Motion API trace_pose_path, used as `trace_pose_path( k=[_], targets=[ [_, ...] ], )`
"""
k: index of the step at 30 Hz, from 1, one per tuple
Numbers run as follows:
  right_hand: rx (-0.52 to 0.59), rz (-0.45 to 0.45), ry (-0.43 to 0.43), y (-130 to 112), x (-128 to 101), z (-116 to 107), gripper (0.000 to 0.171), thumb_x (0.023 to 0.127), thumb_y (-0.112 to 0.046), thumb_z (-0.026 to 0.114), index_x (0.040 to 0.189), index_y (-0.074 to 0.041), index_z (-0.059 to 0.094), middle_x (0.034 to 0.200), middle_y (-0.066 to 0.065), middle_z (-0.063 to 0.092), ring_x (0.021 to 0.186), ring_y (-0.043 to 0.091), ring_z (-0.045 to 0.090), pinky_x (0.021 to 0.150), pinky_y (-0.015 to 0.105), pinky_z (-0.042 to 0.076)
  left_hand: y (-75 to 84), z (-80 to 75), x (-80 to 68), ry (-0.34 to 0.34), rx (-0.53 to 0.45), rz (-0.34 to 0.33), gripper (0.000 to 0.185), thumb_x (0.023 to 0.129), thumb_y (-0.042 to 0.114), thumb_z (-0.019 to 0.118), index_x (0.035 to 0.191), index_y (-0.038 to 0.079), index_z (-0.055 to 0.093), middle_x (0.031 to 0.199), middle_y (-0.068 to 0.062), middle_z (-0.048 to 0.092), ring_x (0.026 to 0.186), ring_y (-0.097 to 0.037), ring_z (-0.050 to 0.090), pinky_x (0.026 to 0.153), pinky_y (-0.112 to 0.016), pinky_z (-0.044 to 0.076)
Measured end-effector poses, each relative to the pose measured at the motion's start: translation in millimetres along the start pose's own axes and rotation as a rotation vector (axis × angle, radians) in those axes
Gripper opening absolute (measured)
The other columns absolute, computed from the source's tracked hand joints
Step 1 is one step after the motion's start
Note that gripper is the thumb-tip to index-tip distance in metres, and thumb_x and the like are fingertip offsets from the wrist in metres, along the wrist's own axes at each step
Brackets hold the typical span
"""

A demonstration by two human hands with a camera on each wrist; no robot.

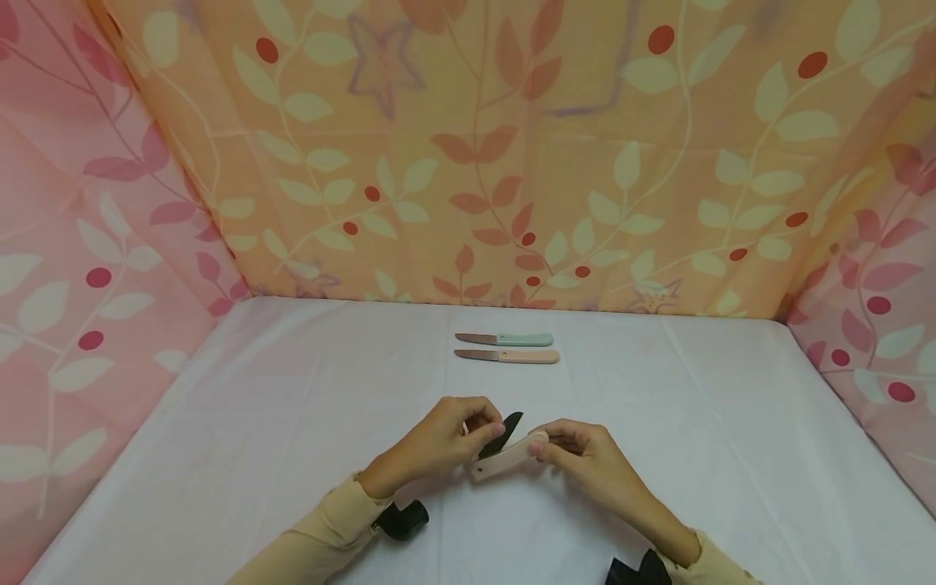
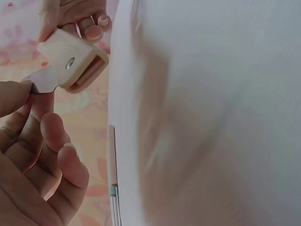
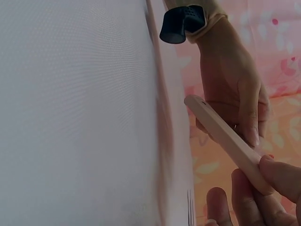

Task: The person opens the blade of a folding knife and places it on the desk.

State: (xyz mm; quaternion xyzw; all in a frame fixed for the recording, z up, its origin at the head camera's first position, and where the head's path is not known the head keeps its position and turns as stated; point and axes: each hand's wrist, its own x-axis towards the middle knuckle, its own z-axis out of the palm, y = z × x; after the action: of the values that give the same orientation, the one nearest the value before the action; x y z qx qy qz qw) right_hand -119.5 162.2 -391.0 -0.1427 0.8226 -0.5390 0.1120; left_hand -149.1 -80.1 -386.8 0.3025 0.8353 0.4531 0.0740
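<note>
A folding knife with a pale pink handle (image 1: 504,461) is held above the table between both hands, its blade (image 1: 503,435) swung partway out of the handle. My left hand (image 1: 448,432) pinches the blade (image 2: 43,80) between thumb and forefinger. At the handle's far end, my right hand (image 1: 585,455) grips it with thumb and fingers. In the left wrist view a metal rivet and the slot show on the handle (image 2: 70,59). The right wrist view shows the handle's edge (image 3: 225,139); the blade is mostly hidden there.
Farther back on the white cloth-covered table (image 1: 292,422) lie two unfolded knives side by side, a mint-green one (image 1: 525,340) and a peach one (image 1: 528,357), blades pointing left. Patterned orange and pink fabric walls (image 1: 468,162) enclose the table at the back and sides.
</note>
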Motion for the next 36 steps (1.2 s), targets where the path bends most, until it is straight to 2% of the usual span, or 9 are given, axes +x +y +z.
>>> trace_pose_path(
  k=[11, 17, 22, 27, 31, 36],
  targets=[
    [-0.021, -0.017, -0.001, -2.5, -2.0, -5.5, 0.032, 0.095, -0.029, 0.067, 0.113, -0.003, 0.07, 0.098, 0.007, 0.075, 0.089, 0.01, 0.071, 0.077, 0.022, 0.053, -0.7, -0.1, 1.6, 0.009, -0.071, -0.028, 0.014, 0.097, 0.025, 0.064, 0.095, 0.013, 0.071, 0.079, 0.0, 0.069, 0.069, -0.002, 0.055, 0.063, -0.019, 0.045],
    [0.003, -0.025, -0.044, -2.7, -1.4, -6.0, 0.031, 0.095, -0.027, 0.067, 0.113, -0.002, 0.07, 0.1, 0.01, 0.075, 0.09, 0.013, 0.071, 0.077, 0.023, 0.053, 2.3, -1.2, 2.8, -0.023, -0.083, -0.048, 0.015, 0.096, 0.029, 0.066, 0.097, 0.016, 0.073, 0.081, 0.004, 0.07, 0.068, -0.004, 0.055, 0.059, -0.019, 0.044],
    [0.015, -0.038, -0.073, 0.3, -0.6, -4.1, 0.03, 0.095, -0.026, 0.068, 0.113, -0.002, 0.071, 0.099, 0.01, 0.075, 0.088, 0.011, 0.07, 0.075, 0.023, 0.053, 1.5, -1.2, 3.3, -0.058, -0.099, -0.031, 0.021, 0.096, 0.027, 0.066, 0.098, 0.009, 0.075, 0.082, 0.003, 0.069, 0.065, -0.001, 0.051, 0.057, -0.018, 0.042],
    [-0.008, -0.037, -0.079, 0.5, -0.6, -3.2, 0.031, 0.095, -0.027, 0.067, 0.112, -0.002, 0.07, 0.101, 0.01, 0.074, 0.089, 0.013, 0.07, 0.075, 0.023, 0.053, -0.6, 0.3, 2.4, -0.057, -0.122, -0.027, 0.021, 0.096, 0.025, 0.067, 0.094, 0.006, 0.075, 0.079, 0.001, 0.066, 0.06, -0.001, 0.048, 0.054, -0.018, 0.04],
    [-0.029, -0.017, -0.101, 0.0, -1.3, -0.1, 0.029, 0.095, -0.03, 0.067, 0.11, -0.006, 0.071, 0.101, 0.007, 0.074, 0.089, 0.014, 0.071, 0.075, 0.024, 0.053, 0.4, 2.0, 1.0, -0.058, -0.132, -0.03, 0.019, 0.095, 0.023, 0.068, 0.091, 0.006, 0.074, 0.077, 0.0, 0.066, 0.059, 0.0, 0.047, 0.054, -0.017, 0.039],
    [-0.063, -0.033, -0.107, 0.1, -2.1, 2.8, 0.024, 0.092, -0.032, 0.07, 0.103, -0.011, 0.073, 0.095, 0.003, 0.075, 0.083, 0.012, 0.071, 0.073, 0.024, 0.053, 4.5, 3.1, -1.2, -0.075, -0.142, -0.002, 0.018, 0.094, 0.02, 0.069, 0.089, 0.003, 0.073, 0.074, -0.001, 0.066, 0.056, 0.001, 0.044, 0.052, -0.016, 0.037]
  ],
)
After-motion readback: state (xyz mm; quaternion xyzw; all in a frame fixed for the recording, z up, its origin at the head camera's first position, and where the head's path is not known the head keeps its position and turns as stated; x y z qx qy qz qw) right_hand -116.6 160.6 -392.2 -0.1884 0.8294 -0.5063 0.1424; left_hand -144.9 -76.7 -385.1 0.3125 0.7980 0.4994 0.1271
